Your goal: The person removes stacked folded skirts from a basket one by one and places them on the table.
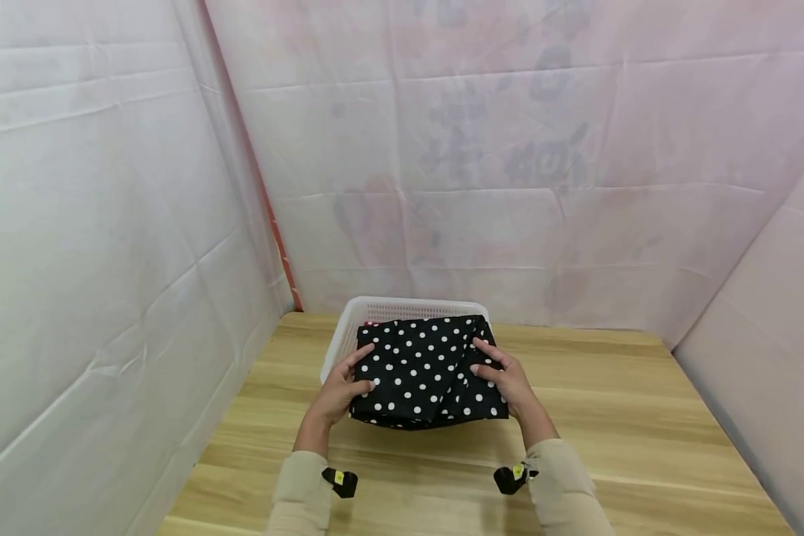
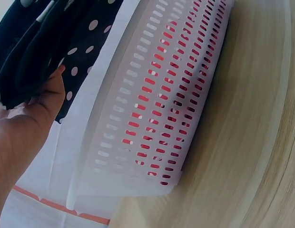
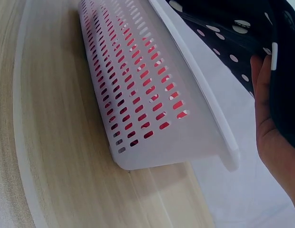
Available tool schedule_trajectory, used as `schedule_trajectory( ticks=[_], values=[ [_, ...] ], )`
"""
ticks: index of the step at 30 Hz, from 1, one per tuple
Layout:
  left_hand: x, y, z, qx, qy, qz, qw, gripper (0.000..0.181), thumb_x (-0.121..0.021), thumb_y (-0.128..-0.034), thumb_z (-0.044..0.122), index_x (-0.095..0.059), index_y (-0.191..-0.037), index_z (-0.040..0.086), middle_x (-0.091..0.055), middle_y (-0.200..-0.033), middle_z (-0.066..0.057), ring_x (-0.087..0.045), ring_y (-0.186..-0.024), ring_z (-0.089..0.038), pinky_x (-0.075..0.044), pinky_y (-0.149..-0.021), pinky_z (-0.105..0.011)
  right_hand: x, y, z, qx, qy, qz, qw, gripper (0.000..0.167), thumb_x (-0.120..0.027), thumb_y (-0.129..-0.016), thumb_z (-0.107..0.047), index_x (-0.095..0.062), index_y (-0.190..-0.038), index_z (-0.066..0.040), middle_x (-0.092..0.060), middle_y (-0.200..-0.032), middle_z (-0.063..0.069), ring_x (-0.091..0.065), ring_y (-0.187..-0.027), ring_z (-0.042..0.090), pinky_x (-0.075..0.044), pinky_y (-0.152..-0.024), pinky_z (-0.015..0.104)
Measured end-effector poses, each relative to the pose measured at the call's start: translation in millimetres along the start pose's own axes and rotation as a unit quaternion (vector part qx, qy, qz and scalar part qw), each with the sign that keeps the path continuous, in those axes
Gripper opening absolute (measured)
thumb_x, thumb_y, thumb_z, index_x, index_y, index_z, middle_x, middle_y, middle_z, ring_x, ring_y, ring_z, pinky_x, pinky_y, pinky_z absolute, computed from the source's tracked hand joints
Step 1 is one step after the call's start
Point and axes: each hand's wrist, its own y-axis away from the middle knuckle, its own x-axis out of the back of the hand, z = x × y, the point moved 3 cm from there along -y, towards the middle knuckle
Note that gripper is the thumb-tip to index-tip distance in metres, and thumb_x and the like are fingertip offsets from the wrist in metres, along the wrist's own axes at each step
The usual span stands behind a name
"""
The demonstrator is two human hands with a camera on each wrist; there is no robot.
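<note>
A folded black cloth with white dots (image 1: pixel 415 368) is held by both hands above a white plastic basket (image 1: pixel 340 344). At its left edge the left hand (image 1: pixel 335 391) grips it, thumb and a finger on top, other fingers beneath. The right hand (image 1: pixel 512 383) grips the right edge the same way. The left wrist view shows the left hand (image 2: pixel 31 118) around the layered cloth (image 2: pixel 83 42) over the basket's rim. In the right wrist view the right hand (image 3: pixel 276 137) has fingers under the cloth (image 3: pixel 233 38). Red, white-spotted material shows through the basket's slots (image 3: pixel 138 85).
The basket stands at the back of a wooden table (image 1: pixel 596 402), near a pale printed sheet (image 1: pixel 476 223) hanging behind. Another pale sheet (image 1: pixel 107 260) hangs at the left, with an orange-red strip (image 1: pixel 284 260) at the corner. A third sheet (image 1: pixel 777 298) is at the right.
</note>
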Motion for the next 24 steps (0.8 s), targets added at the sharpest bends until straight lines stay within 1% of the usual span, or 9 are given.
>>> schedule_trajectory(
  ticks=[2,5,7,9,10,13,16,21,24],
  values=[
    [-0.8,-0.3,-0.3,-0.002,-0.005,0.011,0.9999,0.073,-0.056,-0.0764,-0.016,-0.038,-0.142,0.009,-0.029,-0.144,-0.014,-0.051,-0.101,-0.019,-0.048,-0.065,-0.023,0.4,1.1,0.6,-0.002,0.007,0.001,1.0,0.06,-0.066,-0.081,0.002,-0.044,-0.137,-0.003,-0.036,-0.143,0.009,-0.052,-0.103,0.012,-0.049,-0.073,0.023],
    [-5.3,-0.7,-0.9,-0.016,-0.023,0.045,0.9986,0.068,-0.06,-0.0774,-0.011,-0.042,-0.14,0.01,-0.035,-0.141,-0.015,-0.052,-0.102,-0.02,-0.05,-0.068,-0.025,2.7,4.6,0.7,-0.003,0.021,0.002,0.9998,0.061,-0.067,-0.082,-0.001,-0.044,-0.138,-0.005,-0.034,-0.145,0.008,-0.044,-0.117,0.018,-0.048,-0.077,0.022],
    [-12.0,-1.1,-2.0,-0.026,-0.027,0.069,0.9969,0.065,-0.064,-0.0785,-0.006,-0.044,-0.139,0.01,-0.037,-0.14,-0.015,-0.053,-0.105,-0.021,-0.051,-0.073,-0.028,5.6,9.0,-0.8,-0.001,0.025,0.006,0.9997,0.061,-0.068,-0.083,-0.004,-0.044,-0.139,-0.006,-0.031,-0.146,0.008,-0.037,-0.123,0.023,-0.046,-0.08,0.021],
    [-21.5,-1.3,-3.4,-0.037,-0.026,0.082,0.9956,0.065,-0.067,-0.0787,-0.003,-0.045,-0.138,0.01,-0.038,-0.139,-0.015,-0.054,-0.105,-0.021,-0.051,-0.076,-0.03,10.4,14.3,-3.3,0.002,0.02,0.009,0.9997,0.061,-0.068,-0.083,-0.005,-0.043,-0.139,-0.007,-0.028,-0.147,0.008,-0.033,-0.124,0.024,-0.045,-0.082,0.021],
    [-26.5,-1.5,-5.0,-0.038,-0.021,0.081,0.9958,0.065,-0.068,-0.0793,-0.002,-0.044,-0.139,0.01,-0.038,-0.139,-0.015,-0.053,-0.106,-0.022,-0.051,-0.077,-0.031,13.5,17.4,-4.9,0.007,0.019,0.012,0.9997,0.061,-0.067,-0.084,-0.006,-0.043,-0.139,-0.007,-0.027,-0.148,0.008,-0.033,-0.124,0.023,-0.045,-0.082,0.02],
    [-40.7,-1.9,-10.7,-0.033,0.001,0.067,0.9972,0.065,-0.067,-0.0815,-0.002,-0.041,-0.14,0.009,-0.04,-0.138,-0.017,-0.053,-0.107,-0.022,-0.051,-0.079,-0.033,23.4,26.5,-8.8,0.014,-0.004,0.017,0.9998,0.06,-0.065,-0.084,-0.005,-0.043,-0.139,-0.009,-0.027,-0.145,0.01,-0.041,-0.115,0.021,-0.047,-0.079,0.023],
    [-52.1,-3.5,-14.9,-0.025,0.01,0.05,0.9984,0.063,-0.064,-0.0842,-0.003,-0.038,-0.141,0.007,-0.037,-0.139,-0.018,-0.052,-0.109,-0.023,-0.051,-0.081,-0.034,34.0,34.1,-10.5,0.023,-0.022,0.018,0.9993,0.057,-0.063,-0.085,-0.002,-0.045,-0.139,-0.012,-0.032,-0.14,0.008,-0.049,-0.104,0.015,-0.049,-0.075,0.025],
    [-66.0,-10.8,-18.8,-0.021,-0.005,0.044,0.9988,0.06,-0.066,-0.0838,0.0,-0.043,-0.138,0.01,-0.037,-0.14,-0.014,-0.049,-0.114,-0.025,-0.049,-0.085,-0.034,50.7,42.5,-8.1,0.045,-0.023,0.024,0.9984,0.053,-0.059,-0.087,0.002,-0.047,-0.137,-0.01,-0.039,-0.137,-0.005,-0.047,-0.108,0.006,-0.048,-0.078,0.021],
    [-75.2,-15.1,-22.2,-0.013,-0.015,0.046,0.9987,0.059,-0.068,-0.0826,0.002,-0.047,-0.136,0.015,-0.037,-0.141,-0.01,-0.047,-0.116,-0.024,-0.047,-0.087,-0.033,60.9,46.8,-6.5,0.053,-0.016,0.03,0.998,0.05,-0.057,-0.088,0.004,-0.048,-0.136,-0.008,-0.036,-0.141,-0.004,-0.045,-0.11,0.004,-0.047,-0.077,0.02]
  ],
)
